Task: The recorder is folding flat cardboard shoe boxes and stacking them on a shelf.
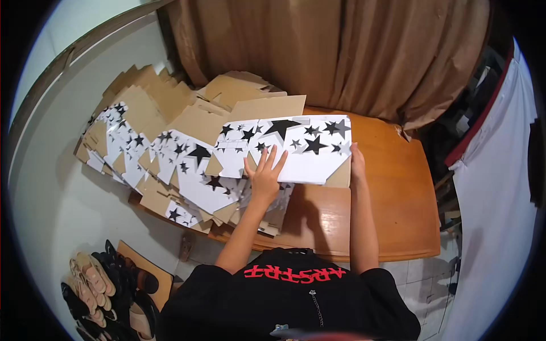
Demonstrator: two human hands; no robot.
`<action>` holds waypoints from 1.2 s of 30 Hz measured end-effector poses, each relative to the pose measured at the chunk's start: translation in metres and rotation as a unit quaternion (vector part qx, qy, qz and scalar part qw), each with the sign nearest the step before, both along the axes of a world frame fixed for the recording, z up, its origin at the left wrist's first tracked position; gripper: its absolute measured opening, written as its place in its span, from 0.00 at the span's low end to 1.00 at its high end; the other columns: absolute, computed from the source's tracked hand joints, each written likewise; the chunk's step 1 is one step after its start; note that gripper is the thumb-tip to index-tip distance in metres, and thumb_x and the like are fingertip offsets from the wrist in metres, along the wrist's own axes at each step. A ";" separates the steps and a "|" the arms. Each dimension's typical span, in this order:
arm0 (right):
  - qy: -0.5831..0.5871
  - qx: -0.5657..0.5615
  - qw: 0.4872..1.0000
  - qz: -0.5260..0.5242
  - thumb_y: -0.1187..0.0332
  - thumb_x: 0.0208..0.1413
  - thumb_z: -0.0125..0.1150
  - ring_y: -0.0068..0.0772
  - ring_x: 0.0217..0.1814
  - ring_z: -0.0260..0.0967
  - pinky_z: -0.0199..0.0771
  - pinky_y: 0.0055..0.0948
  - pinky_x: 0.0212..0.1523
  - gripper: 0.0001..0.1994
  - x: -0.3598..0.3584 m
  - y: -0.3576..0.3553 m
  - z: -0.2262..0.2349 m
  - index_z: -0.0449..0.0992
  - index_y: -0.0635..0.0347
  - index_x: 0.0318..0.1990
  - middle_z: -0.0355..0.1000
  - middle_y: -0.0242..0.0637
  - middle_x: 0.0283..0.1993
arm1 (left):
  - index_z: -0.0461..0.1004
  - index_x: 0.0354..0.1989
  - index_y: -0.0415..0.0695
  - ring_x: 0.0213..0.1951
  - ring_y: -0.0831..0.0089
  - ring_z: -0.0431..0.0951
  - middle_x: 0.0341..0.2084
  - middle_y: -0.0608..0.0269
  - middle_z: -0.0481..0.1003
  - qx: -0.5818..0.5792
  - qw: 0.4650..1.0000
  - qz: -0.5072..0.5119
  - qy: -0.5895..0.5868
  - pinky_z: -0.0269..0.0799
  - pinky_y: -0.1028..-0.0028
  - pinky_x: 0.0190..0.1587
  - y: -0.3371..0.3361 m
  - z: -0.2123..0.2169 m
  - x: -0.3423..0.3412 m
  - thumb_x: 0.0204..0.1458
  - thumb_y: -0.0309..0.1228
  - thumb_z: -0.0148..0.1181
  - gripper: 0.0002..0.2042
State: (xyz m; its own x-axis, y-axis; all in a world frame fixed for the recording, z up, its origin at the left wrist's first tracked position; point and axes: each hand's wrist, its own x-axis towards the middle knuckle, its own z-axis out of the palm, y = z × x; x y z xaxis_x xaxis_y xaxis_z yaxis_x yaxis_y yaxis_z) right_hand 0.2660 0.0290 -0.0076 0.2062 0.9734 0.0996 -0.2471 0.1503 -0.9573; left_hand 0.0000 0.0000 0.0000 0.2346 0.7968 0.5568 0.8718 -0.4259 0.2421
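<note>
We see the left hand (pixel 264 173) pressed flat, fingers spread, on a white cardboard sheet printed with black stars (pixel 296 145), while the right hand (pixel 357 162) grips its right edge. To the left lies a heap of similar flattened sheets (pixel 165 153) on the wooden table (pixel 398 193). A brown curtain (pixel 341 51) hangs at the far side; shoes (pixel 102 284) sit near left.

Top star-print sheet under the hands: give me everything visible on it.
The star-print cardboard sheet is a flat, unfolded box blank: white printed face with black and grey stars of mixed sizes, brown cardboard flaps showing at its back and lower edges. It lies flat on top of the pile of similar blanks, partly over the wooden table. The left hand presses flat on its lower left part, fingers spread; the right hand touches its right edge.
</note>
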 end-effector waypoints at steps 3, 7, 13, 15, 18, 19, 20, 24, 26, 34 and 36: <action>0.271 0.124 0.952 0.062 0.56 0.62 0.38 0.30 0.53 0.65 0.65 0.34 0.52 0.21 -0.097 0.003 0.002 0.61 0.60 0.56 0.67 0.36 0.51 | 0.64 0.57 0.60 0.58 0.53 0.60 0.59 0.62 0.61 0.091 0.990 -0.099 0.050 0.38 0.35 0.57 0.050 0.042 -0.074 0.40 0.14 0.44 0.34; 0.133 0.070 0.983 0.101 0.59 0.60 0.44 0.40 0.53 0.66 0.67 0.34 0.50 0.21 -0.052 -0.056 -0.018 0.59 0.61 0.57 0.64 0.40 0.55 | 0.65 0.56 0.55 0.57 0.52 0.62 0.57 0.59 0.63 0.093 0.988 -0.105 -0.061 0.43 0.40 0.58 -0.001 0.041 0.004 0.45 0.17 0.42 0.28; -0.099 0.043 0.989 0.104 0.60 0.55 0.54 0.45 0.64 0.52 0.54 0.37 0.60 0.30 0.005 -0.074 -0.033 0.52 0.61 0.62 0.53 0.47 0.62 | 0.69 0.47 0.38 0.39 0.62 0.74 0.38 0.51 0.74 0.027 0.872 -0.169 -0.458 0.66 0.64 0.45 -0.020 0.069 0.109 0.58 0.35 0.46 0.15; -0.309 0.061 0.949 0.005 0.57 0.49 0.60 0.48 0.68 0.41 0.44 0.40 0.64 0.38 0.018 -0.083 -0.039 0.49 0.61 0.63 0.43 0.53 0.65 | 0.71 0.38 0.32 0.33 0.72 0.73 0.30 0.56 0.75 -0.123 0.816 -0.084 -0.559 0.66 0.74 0.37 -0.017 0.059 0.132 0.59 0.40 0.46 0.18; -0.396 0.078 0.914 -0.051 0.52 0.39 0.66 0.56 0.68 0.37 0.41 0.45 0.64 0.47 0.041 -0.095 -0.054 0.47 0.59 0.64 0.38 0.57 0.66 | 0.69 0.40 0.33 0.36 0.72 0.72 0.33 0.57 0.73 -0.097 0.739 -0.102 -0.659 0.67 0.74 0.40 -0.014 0.030 0.163 0.59 0.39 0.46 0.17; -0.431 0.078 0.896 -0.071 0.51 0.37 0.67 0.58 0.68 0.37 0.41 0.47 0.64 0.48 0.047 -0.100 -0.055 0.47 0.58 0.64 0.39 0.58 0.65 | 0.64 0.46 0.33 0.42 0.70 0.70 0.41 0.56 0.70 -0.147 0.661 -0.135 -0.724 0.66 0.72 0.45 -0.009 0.012 0.170 0.59 0.39 0.45 0.18; -0.449 0.085 0.887 -0.066 0.49 0.33 0.68 0.60 0.67 0.37 0.42 0.49 0.63 0.50 0.053 -0.104 -0.059 0.47 0.56 0.64 0.38 0.58 0.66 | 0.59 0.52 0.33 0.48 0.68 0.69 0.48 0.55 0.67 -0.194 0.575 -0.165 -0.778 0.65 0.69 0.51 -0.004 -0.007 0.176 0.60 0.39 0.44 0.21; -0.518 0.014 0.853 -0.059 0.46 0.35 0.67 0.61 0.66 0.39 0.41 0.58 0.61 0.48 0.073 -0.122 -0.086 0.49 0.54 0.64 0.39 0.56 0.66 | 0.54 0.57 0.39 0.53 0.63 0.66 0.51 0.56 0.63 -0.292 0.520 -0.163 -0.786 0.65 0.62 0.52 0.001 -0.082 0.193 0.59 0.35 0.45 0.21; -0.590 -0.099 0.801 -0.011 0.45 0.36 0.66 0.63 0.66 0.38 0.39 0.65 0.58 0.47 0.088 -0.128 -0.115 0.51 0.51 0.63 0.40 0.54 0.66 | 0.54 0.58 0.42 0.53 0.60 0.64 0.52 0.56 0.63 -0.385 0.541 -0.120 -0.738 0.63 0.58 0.52 -0.006 -0.099 0.194 0.58 0.37 0.47 0.22; -0.665 -0.065 0.744 0.002 0.56 0.49 0.59 0.62 0.58 0.55 0.52 0.49 0.60 0.22 0.106 -0.150 -0.166 0.70 0.52 0.52 0.58 0.52 0.59 | 0.53 0.60 0.42 0.56 0.55 0.61 0.57 0.49 0.57 -0.430 0.764 0.102 -0.469 0.59 0.57 0.55 0.007 -0.163 0.100 0.48 0.44 0.57 0.34; -0.611 -0.113 0.783 0.019 0.58 0.51 0.57 0.57 0.53 0.61 0.54 0.49 0.59 0.19 0.113 -0.146 -0.159 0.71 0.51 0.50 0.64 0.50 0.53 | 0.55 0.60 0.41 0.58 0.53 0.58 0.57 0.45 0.55 -0.302 0.876 0.143 -0.348 0.55 0.61 0.58 0.015 -0.168 0.092 0.45 0.42 0.60 0.34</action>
